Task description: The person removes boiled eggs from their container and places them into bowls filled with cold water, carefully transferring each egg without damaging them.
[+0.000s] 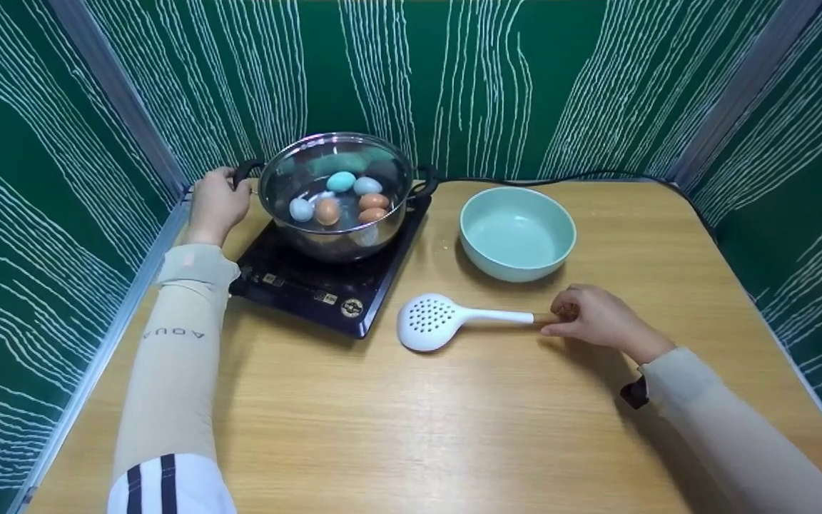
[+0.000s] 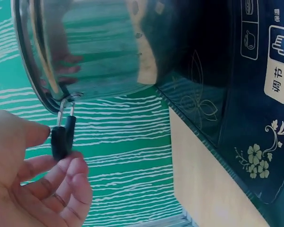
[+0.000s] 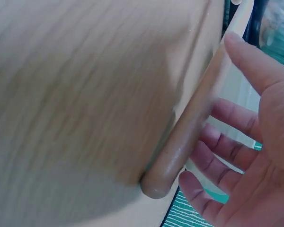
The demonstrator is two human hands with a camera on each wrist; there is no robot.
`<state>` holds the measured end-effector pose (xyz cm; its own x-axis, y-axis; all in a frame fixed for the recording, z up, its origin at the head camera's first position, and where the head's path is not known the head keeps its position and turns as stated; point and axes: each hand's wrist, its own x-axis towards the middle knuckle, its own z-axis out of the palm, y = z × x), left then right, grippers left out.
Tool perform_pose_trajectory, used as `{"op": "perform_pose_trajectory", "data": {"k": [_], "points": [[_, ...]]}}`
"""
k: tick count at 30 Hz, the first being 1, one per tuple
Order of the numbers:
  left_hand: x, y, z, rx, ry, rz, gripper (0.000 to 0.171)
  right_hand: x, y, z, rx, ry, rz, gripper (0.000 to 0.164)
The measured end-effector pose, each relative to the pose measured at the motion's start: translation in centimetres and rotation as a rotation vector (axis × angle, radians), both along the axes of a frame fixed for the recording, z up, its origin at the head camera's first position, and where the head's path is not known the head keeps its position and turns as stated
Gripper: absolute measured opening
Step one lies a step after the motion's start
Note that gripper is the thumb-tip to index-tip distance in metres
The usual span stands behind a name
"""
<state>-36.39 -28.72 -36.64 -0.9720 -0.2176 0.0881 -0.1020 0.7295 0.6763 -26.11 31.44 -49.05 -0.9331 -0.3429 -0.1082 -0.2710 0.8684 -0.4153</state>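
Note:
My left hand (image 1: 220, 203) is at the left side of the steel pot (image 1: 340, 246), its thumb and fingers about the black loop handle (image 2: 62, 142). Inside the pot lie several eggs, some brown (image 1: 327, 212) and some pale blue (image 1: 302, 209). Over on the right, my right hand (image 1: 600, 318) has its thumb and fingers around the wooden handle (image 3: 180, 142) of a white skimmer (image 1: 500, 315). The skimmer lies along the table, its round perforated head pointing left. In the right wrist view the thumb is on one side of the handle and the fingers on the other.
The pot stands on a black induction cooker (image 1: 297, 289) at the back left. A mint-green bowl (image 1: 518, 268) sits behind the skimmer on the wooden table (image 1: 411, 435). A black cord (image 1: 596, 173) runs along the back edge, near green patterned walls (image 1: 454, 86).

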Motion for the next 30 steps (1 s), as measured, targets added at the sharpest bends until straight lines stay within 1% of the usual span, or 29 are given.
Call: {"op": "perform_pose_trajectory", "data": {"k": [8, 14, 19, 25, 28, 30], "points": [[-0.6, -0.1, 0.0, 0.064, 0.002, 0.023, 0.052, -0.5, 0.2, -0.7, -0.04, -0.007, 0.017, 0.035], [-1.2, 0.0, 0.1, 0.111, -0.027, 0.03, 0.051, -0.7, 0.3, -1.1, -0.065, -0.03, 0.016, 0.03], [-1.5, -0.1, 0.0, 0.133, -0.041, 0.032, 0.05, -0.6, 0.3, -1.2, -0.086, -0.017, 0.009, 0.028], [-1.6, -0.1, 0.1, 0.147, -0.074, 0.017, 0.054, -0.1, 0.3, -0.9, -0.102, -0.016, -0.058, 0.031], [-1.6, -0.1, 0.1, 0.15, -0.093, 0.007, 0.055, 0.2, 0.2, -0.6, -0.111, 0.004, -0.081, 0.035], [-1.4, -0.2, 0.1, 0.15, -0.105, 0.001, 0.055, 0.4, 0.2, -0.4, -0.124, 0.033, -0.089, 0.038]]}}
